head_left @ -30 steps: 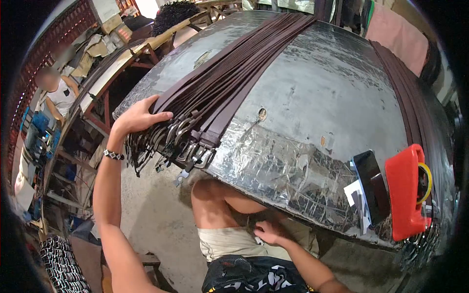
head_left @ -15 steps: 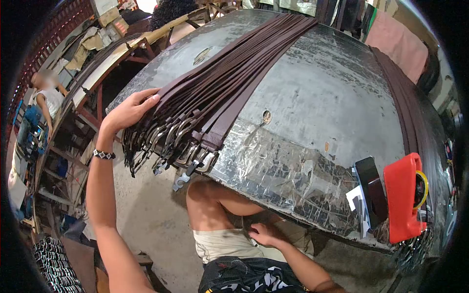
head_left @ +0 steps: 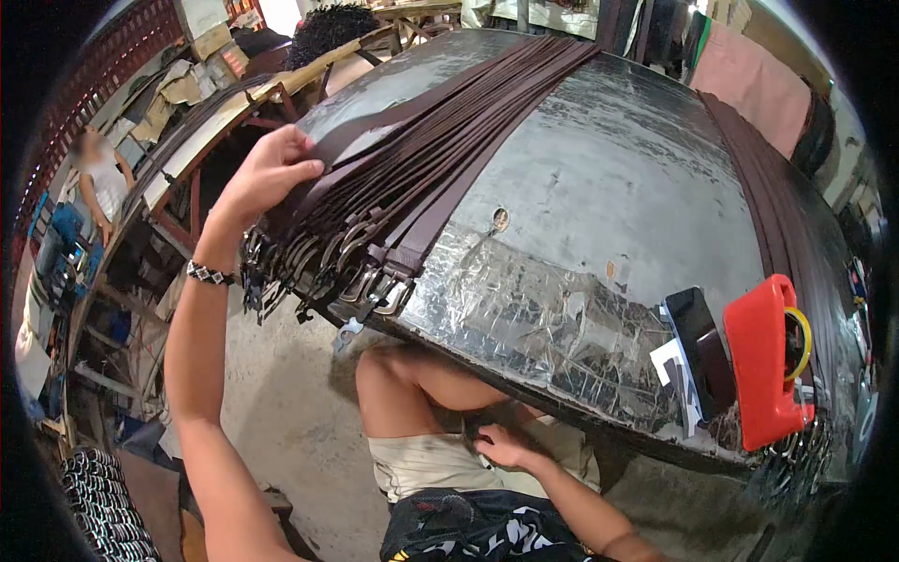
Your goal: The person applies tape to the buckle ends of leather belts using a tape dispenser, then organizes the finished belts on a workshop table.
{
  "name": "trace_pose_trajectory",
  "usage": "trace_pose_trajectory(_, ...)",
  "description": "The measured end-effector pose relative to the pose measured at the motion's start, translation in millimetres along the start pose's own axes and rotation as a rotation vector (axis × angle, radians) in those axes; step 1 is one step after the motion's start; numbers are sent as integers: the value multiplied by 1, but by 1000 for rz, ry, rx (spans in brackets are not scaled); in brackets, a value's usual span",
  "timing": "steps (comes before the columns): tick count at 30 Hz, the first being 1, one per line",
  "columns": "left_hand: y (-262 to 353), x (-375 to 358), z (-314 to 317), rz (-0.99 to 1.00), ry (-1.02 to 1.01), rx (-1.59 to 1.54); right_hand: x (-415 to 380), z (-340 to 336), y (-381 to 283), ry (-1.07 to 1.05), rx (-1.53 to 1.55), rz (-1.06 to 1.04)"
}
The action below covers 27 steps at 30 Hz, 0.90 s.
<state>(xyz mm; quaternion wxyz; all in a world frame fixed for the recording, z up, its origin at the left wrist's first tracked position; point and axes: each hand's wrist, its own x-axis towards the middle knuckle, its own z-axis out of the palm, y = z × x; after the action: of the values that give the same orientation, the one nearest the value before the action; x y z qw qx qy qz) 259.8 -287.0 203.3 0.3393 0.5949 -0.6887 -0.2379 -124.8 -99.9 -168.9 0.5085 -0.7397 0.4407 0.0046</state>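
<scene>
In the head view my left hand (head_left: 270,176) pinches one dark brown leather belt (head_left: 370,124) between thumb and fingers. Its strap bows up off the left side of a long pile of similar belts (head_left: 440,140). Metal buckles (head_left: 361,258) bunch at the pile's near end and hang over the table edge. My right hand (head_left: 506,447) rests low over my lap, fingers curled; a small pale bit shows at the fingertips, too small to name.
The dark, scuffed table (head_left: 618,169) carries a second row of belts (head_left: 749,178) at right. Near its front right stand a red plastic holder (head_left: 757,361), yellow tape roll (head_left: 798,342) and black phone-like slab (head_left: 700,347). Stacked buckles (head_left: 103,506) lie lower left; another person (head_left: 103,183) is far left.
My left hand has risen from lying on the belt pile and now lifts one belt's strap away from it. My right hand has barely moved. The view has shifted slightly.
</scene>
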Motion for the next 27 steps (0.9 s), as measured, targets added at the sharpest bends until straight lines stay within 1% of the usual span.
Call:
trace_pose_trajectory(2, 36, -11, 4, 41, -27, -162, -2, 12, 11, 81, 55, -60)
trace_pose_trajectory(4, 67, -22, 5, 163, 34, -117, 5, 33, 34, 191, 90, -141)
trace_pose_trajectory(5, 86, -30, 5, 200, -3, -141, 6, 27, 33, 100, -15, -251)
trace_pose_trajectory(6, 106, -40, 4, 237, -40, -165, 2, 24, 31, -5, 2, -286)
trace_pose_trajectory(8, 125, -57, 9, 269, -86, -203, -34, -15, -34, -211, 34, -355)
trace_pose_trajectory(9, 130, -67, 13, 296, -120, -239, -49, -18, -55, -169, 166, -475)
trace_pose_trajectory(10, 136, -78, 18, 323, -155, -274, -69, -34, -91, -124, 218, -531)
trace_pose_trajectory(11, 143, -95, 22, 288, -201, -282, -89, -58, -132, -78, 269, -587)
trace_pose_trajectory(12, 141, -107, 29, 306, -241, -333, -100, -86, -167, -100, 307, -579)
trace_pose_trajectory(13, 142, -123, 37, 291, -252, -398, -101, -89, -182, -53, 685, -588)
trace_pose_trajectory(14, 143, -140, 45, 274, -265, -460, -100, -103, -204, 13, 828, -735)
trace_pose_trajectory(15, 139, -156, 54, 273, -277, -525, -93, -109, -222, 90, 983, -787)
trace_pose_trajectory(16, 135, -172, 63, 270, -290, -592, -90, -124, -243, 98, 1059, -769)
trace_pose_trajectory(17, 135, -193, 72, 230, -331, -683, -79, -140, -255, 26, 1147, -791)
trace_pose_trajectory(18, 134, -211, 80, 286, -349, -633, -79, -154, -272, 79, 1130, -876)
trace_pose_trajectory(19, 134, -233, 87, 257, -290, -611, -77, -168, -299, 163, 1332, -845)
trace_pose_trajectory(20, 133, -253, 93, 227, -231, -592, -73, -189, -313, 186, 1314, -856)
trace_pose_trajectory(21, 127, -267, 95, 199, -226, -640, -67, -213, -327, 207, 1293, -862)
trace_pose_trajectory(23, 102, -291, 99, 132, -214, -749, -57, -259, -357, 364, 1206, -868)
trace_pose_trajectory(24, 89, -305, 101, 101, -251, -790, -49, -288, -371, 407, 1134, -878)
trace_pose_trajectory(25, 77, -318, 102, 76, -285, -830, -46, -328, -389, 289, 1146, -716)
trace_pose_trajectory(26, 65, -327, 105, 58, -318, -865, -30, -373, -398, 142, 964, -792)
trace_pose_trajectory(27, 54, -336, 112, 37, -281, -885, -46, -377, -415, 323, 908, -802)
